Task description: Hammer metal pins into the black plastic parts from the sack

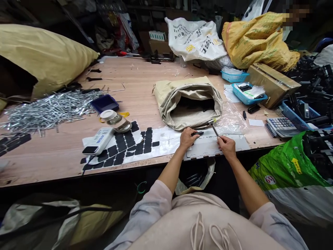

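My left hand (pixel 187 138) is gripping a black part (pixel 197 133) at its fingertips, while my right hand (pixel 227 146) is clenching a small hammer (pixel 214 130), its head just beyond the part, before the sack (pixel 187 93).

2 hands: left (pixel 187 138), right (pixel 227 147). 1 worktop (pixel 135 86). 1 open sack (pixel 189 100). 3 blue baskets at right (pixel 234 76) (pixel 247 95) (pixel 296 116), 1 dark blue tray (pixel 105 103). 1 calculator (pixel 283 125). 1 cardboard box (pixel 273 83). 1 bottle (pixel 116 120). 1 green bag (pixel 286 163). Metal rods (pixel 49 109): approx. one heap, too many to count. Black pads (pixel 130 144): dozens, no exact count.
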### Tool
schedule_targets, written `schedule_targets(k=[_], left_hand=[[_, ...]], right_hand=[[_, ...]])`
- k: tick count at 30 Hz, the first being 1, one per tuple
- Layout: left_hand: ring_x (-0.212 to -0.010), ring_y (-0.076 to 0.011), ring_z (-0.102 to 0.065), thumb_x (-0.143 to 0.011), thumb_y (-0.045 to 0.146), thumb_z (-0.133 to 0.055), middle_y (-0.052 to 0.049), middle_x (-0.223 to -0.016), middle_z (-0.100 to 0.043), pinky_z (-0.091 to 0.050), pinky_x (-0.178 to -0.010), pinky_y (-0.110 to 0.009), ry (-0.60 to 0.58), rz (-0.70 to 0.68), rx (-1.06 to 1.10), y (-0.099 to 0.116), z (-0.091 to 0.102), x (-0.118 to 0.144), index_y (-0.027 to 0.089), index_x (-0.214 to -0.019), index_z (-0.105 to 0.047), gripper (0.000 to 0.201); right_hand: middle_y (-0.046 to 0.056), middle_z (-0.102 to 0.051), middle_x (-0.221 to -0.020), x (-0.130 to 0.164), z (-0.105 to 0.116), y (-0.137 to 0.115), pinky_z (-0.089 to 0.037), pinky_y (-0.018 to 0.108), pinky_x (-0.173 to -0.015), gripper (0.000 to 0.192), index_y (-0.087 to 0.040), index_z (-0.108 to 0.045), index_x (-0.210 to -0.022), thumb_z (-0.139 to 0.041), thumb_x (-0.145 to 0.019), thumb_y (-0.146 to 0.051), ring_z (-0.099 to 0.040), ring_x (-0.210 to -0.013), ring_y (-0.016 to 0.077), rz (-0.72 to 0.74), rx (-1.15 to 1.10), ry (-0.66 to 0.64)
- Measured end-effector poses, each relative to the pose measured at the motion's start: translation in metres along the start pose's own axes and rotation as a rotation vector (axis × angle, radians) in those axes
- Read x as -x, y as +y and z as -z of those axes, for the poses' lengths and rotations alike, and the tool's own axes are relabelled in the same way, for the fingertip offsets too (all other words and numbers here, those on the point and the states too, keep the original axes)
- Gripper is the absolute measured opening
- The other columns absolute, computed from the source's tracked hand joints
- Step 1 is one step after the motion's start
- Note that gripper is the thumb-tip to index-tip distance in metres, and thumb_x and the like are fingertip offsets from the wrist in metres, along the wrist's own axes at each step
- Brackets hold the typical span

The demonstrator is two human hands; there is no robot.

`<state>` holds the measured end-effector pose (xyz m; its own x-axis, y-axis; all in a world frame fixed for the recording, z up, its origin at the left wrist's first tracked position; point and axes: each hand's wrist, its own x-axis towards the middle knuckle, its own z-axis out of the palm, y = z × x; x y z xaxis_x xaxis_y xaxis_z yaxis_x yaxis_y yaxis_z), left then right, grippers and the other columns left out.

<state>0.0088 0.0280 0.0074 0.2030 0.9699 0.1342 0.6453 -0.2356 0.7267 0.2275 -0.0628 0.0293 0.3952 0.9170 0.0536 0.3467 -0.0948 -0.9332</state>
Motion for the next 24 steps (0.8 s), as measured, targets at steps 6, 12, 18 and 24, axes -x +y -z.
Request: schedule_targets(k=[6,12,18,24], left_hand=[[-0.098,-0.0203,-0.058,-0.083,0.03,-0.077,-0.003,-0.099,-0.067,-0.045,-0.091,-0.033,-0.027,0.005,-0.043,0.006,0.004,0.003,0.025,-0.103,-0.078,0.021],[-0.098,-0.0199,-0.057,-0.082,0.029,-0.077,-0.001,-0.098,-0.066,-0.044,-0.09,-0.033,-0.023,0.021,-0.035,0.006,0.002,0.003,0.027,-0.102,-0.079,0.02],[-0.095,-0.0191,-0.057,-0.081,0.03,-0.078,-0.001,-0.096,-0.065,-0.044,-0.086,-0.032,-0.017,0.031,-0.019,0.007,0.002,0.003,0.026,-0.099,-0.079,0.018],[-0.098,-0.0204,-0.057,-0.081,0.031,-0.079,-0.002,-0.097,-0.066,-0.044,-0.087,-0.033,-0.024,0.04,-0.022,0.009,0.004,0.004,0.025,-0.1,-0.078,0.02]], right_hand=[[0.008,-0.077,-0.088,0.01,0.005,-0.001,-0.055,0.036,-0.081,0.026,-0.021,-0.079,-0.089,-0.062,-0.085,-0.041,-0.071,-0.083,0.0264,0.329,0.309,0.059],[0.008,-0.075,-0.084,0.015,0.002,0.0,-0.053,0.033,-0.077,0.024,-0.023,-0.078,-0.087,-0.058,-0.088,-0.036,-0.069,-0.078,0.024,0.4,0.452,0.002],[0.009,-0.076,-0.087,0.014,-0.006,-0.009,-0.053,0.034,-0.077,0.027,-0.021,-0.078,-0.092,-0.059,-0.089,-0.039,-0.07,-0.08,0.0244,0.453,0.388,0.018],[0.007,-0.076,-0.082,0.013,-0.012,-0.003,-0.056,0.034,-0.075,0.025,-0.022,-0.078,-0.085,-0.064,-0.083,-0.041,-0.069,-0.077,0.0237,0.314,0.314,-0.038]])
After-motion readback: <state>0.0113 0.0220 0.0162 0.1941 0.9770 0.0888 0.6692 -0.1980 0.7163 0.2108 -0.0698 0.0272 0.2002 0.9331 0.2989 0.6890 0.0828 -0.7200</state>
